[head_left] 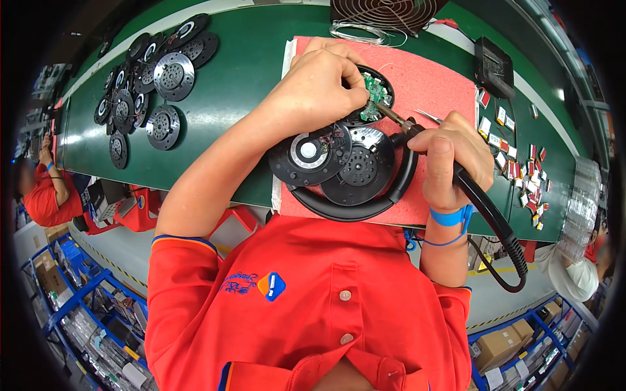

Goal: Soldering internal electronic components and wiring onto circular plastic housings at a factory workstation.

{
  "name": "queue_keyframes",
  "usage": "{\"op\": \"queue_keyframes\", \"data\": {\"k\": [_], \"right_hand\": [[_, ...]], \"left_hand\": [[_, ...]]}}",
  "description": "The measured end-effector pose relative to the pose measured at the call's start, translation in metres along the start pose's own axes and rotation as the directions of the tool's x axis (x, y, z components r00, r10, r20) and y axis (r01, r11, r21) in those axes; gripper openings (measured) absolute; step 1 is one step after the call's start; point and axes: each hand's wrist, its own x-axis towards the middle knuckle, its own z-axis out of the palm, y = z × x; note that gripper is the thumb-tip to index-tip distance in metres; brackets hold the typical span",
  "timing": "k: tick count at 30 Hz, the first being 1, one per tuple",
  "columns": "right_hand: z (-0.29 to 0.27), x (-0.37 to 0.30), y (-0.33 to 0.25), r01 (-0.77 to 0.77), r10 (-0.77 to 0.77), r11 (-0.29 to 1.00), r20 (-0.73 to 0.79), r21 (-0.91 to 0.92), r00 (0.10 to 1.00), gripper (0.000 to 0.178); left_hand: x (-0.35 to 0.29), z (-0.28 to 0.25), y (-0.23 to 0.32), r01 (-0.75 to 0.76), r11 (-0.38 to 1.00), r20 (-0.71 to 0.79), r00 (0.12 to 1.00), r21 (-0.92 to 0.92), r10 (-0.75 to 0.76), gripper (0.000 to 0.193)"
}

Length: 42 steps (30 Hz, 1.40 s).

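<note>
My right hand point(456, 153) is wrapped round a soldering iron point(486, 202), its tip reaching a green circuit board point(374, 94). The board sits inside a round black ear cup point(389, 83) of a headphone. Beside the board my left hand point(323, 85) is closed in a pinch; what its fingertips hold is too small to make out. Below lie two round black speaker plates point(360, 166), one overlapping the other, within the curved headband point(352, 214). A pointed metal tool point(427, 116) pokes out beside my right hand; whether I hold it is hidden.
A pink foam mat point(430, 75) lies under the work on a green table point(228, 143). Several speaker plates point(173, 77) are heaped at left. Small battery packs point(502, 117) are scattered at right, near a black tray point(493, 68). A fan grille point(385, 13) and solder wire point(365, 32) are at the back.
</note>
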Motion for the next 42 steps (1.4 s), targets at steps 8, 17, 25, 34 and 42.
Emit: {"op": "queue_keyframes", "data": {"k": [8,17,25,34,42], "right_hand": [[0.0,-0.002,-0.001,-0.03,0.03,1.0,-0.002,-0.001,1.0,0.028],[0.002,-0.002,-0.001,-0.049,0.049,0.999,-0.018,0.0,0.999,0.029],[0.003,-0.002,-0.003,-0.042,0.042,0.999,-0.037,0.002,0.998,0.03],[-0.017,-0.01,-0.001,0.06,-0.07,0.996,-0.137,-0.07,0.988,0.03],[-0.082,-0.033,0.042,-0.544,0.431,0.787,-0.37,-0.292,0.823,0.013]], "left_hand": [[-0.002,0.001,0.0,-0.024,1.0,-0.008,1.0,-0.002,0.024,0.015],[-0.003,0.004,0.002,-0.021,0.999,-0.049,0.999,0.028,0.023,0.015],[-0.004,0.003,0.0,-0.016,1.0,-0.027,0.999,0.024,0.016,0.015],[-0.005,0.005,0.006,-0.031,1.0,-0.019,0.999,-0.002,0.031,0.012],[0.008,-0.001,0.006,-0.002,1.0,0.004,1.0,0.001,0.002,0.01]]}}
